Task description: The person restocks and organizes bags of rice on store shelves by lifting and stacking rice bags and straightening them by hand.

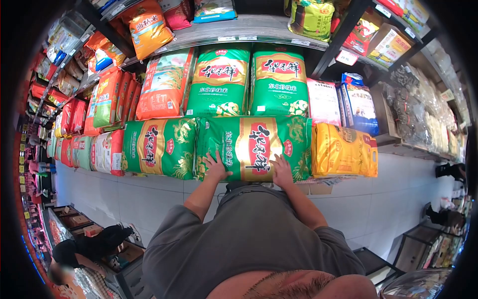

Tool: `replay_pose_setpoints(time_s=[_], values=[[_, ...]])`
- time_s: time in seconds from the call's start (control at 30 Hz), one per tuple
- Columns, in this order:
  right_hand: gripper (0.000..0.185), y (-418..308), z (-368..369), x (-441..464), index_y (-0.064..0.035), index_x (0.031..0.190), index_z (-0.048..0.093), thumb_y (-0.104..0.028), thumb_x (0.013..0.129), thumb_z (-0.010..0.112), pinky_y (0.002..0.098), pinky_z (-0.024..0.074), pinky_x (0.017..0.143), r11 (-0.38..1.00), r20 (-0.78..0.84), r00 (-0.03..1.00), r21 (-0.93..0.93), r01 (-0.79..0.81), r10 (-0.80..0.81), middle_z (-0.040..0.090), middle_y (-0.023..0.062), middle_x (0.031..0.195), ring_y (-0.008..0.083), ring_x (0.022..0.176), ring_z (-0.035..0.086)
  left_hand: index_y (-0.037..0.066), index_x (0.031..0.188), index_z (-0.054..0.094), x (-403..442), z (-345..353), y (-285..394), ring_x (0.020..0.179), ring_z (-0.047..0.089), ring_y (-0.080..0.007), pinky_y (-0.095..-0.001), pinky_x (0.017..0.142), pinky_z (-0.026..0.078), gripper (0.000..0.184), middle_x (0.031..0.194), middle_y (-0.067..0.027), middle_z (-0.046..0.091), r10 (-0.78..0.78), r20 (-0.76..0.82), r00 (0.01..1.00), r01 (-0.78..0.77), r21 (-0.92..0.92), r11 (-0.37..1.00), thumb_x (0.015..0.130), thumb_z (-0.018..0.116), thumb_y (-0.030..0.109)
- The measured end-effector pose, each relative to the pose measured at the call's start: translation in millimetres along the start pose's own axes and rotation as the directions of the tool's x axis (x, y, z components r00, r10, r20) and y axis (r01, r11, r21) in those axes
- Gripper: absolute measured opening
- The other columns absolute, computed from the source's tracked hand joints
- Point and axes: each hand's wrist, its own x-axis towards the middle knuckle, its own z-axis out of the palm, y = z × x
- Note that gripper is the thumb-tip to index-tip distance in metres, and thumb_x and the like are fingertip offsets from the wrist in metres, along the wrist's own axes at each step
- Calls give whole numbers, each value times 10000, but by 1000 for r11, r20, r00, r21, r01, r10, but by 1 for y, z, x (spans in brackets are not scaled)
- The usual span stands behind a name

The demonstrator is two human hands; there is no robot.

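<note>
- Along the front row, a green pearl-rice sack (254,148) lies flat between a matching sack (159,149) and a yellow bag (343,149)
- Left hand (216,168) rests on its near side, fingers wide
- Right hand (282,172) likewise, fingers parted

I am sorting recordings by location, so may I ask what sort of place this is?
Probably a grocery shop: rice bags stand and lie in rows, small white labels line a shelf, and clear plastic packets sit at the right.
</note>
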Motion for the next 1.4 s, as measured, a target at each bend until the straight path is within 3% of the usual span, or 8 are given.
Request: replay_pose_setpoints(time_s=[0.03, 0.17, 0.23, 0.43, 1.07, 1.23, 1.33, 1.4], values=[[580, 0, -1, 0, -119, 1282, 589, -2, 713, 589, 534, 348, 1090, 1000, -29, 999, -8, 29, -29, 441, 149, 1479, 403, 1404, 362, 215, 1568, -179, 0, 0, 0, 1472, -95, -533, -747, 1019, 361, 1414, 1599, -268, -226, 0, 6, 1000, 0, -4, 1000, 675, 868, 539], [581, 0, -1, 0, -118, 1282, 586, -1, 713, 591, 533, 352, 1089, 1000, -8, 1000, -20, 22, -23, 443, 149, 1478, 408, 1402, 364, 217, 1570, -174, 0, 1, 0, 1471, -91, -535, -748, 1015, 365, 1413, 1602, -269, -216, -6, -1, 1000, 6, -5, 1000, 673, 869, 540], [581, 0, -1, 0, -156, 1301, 567, -3, 742, 604, 545, 306, 1146, 1000, 44, 999, -7, -28, 29, 383, 81, 1542, 347, 1464, 293, 218, 1573, -161, 1, 3, -1, 1471, -87, -537, -746, 1011, 374, 1408, 1604, -271, -203, 1, -23, 1000, 0, 5, 1000, 670, 870, 539], [579, 0, 0, 0, -152, 1296, 568, -2, 738, 610, 547, 307, 1147, 1000, 31, 999, 1, -22, 22, 385, 80, 1541, 351, 1461, 296, 194, 1568, -166, 0, 2, -2, 1453, -91, -574, -739, 1022, 361, 1414, 1586, -318, -194, 24, -16, 1000, -24, -12, 1000, 670, 872, 534], [589, 0, -2, 0, -161, 1312, 557, -10, 746, 617, 543, 304, 1152, 1000, 59, 998, -12, -29, 29, 364, 87, 1554, 350, 1470, 280, 208, 1571, -163, 1, 3, -1, 1468, -67, -549, -743, 1007, 378, 1405, 1598, -288, -203, 6, -23, 1000, -6, -3, 1000, 675, 870, 529], [590, -1, -2, 1, -168, 1319, 548, -19, 753, 617, 543, 298, 1156, 999, 76, 996, -10, -41, 42, 358, 81, 1556, 348, 1472, 275, 191, 1566, -172, 2, 3, -2, 1440, -93, -594, -740, 1023, 363, 1420, 1582, -323, -199, 22, -19, 1000, -22, -5, 1000, 668, 874, 531], [584, 0, -2, 1, -173, 1320, 546, -23, 760, 615, 546, 295, 1159, 999, 82, 996, -18, -43, 45, 356, 77, 1556, 349, 1472, 276, 208, 1573, -157, 1, 4, -1, 1471, -57, -545, -745, 1015, 367, 1405, 1600, -287, -197, 10, -42, 999, -11, -9, 1000, 674, 880, 506], [584, -1, -2, 1, -172, 1320, 546, -23, 760, 615, 549, 294, 1159, 999, 87, 995, -19, -45, 47, 360, 79, 1554, 351, 1471, 278, 201, 1572, -159, -1, 1, -1, 1462, -72, -559, -740, 1019, 368, 1411, 1594, -299, -196, 17, -30, 999, -18, -10, 1000, 669, 878, 519]])
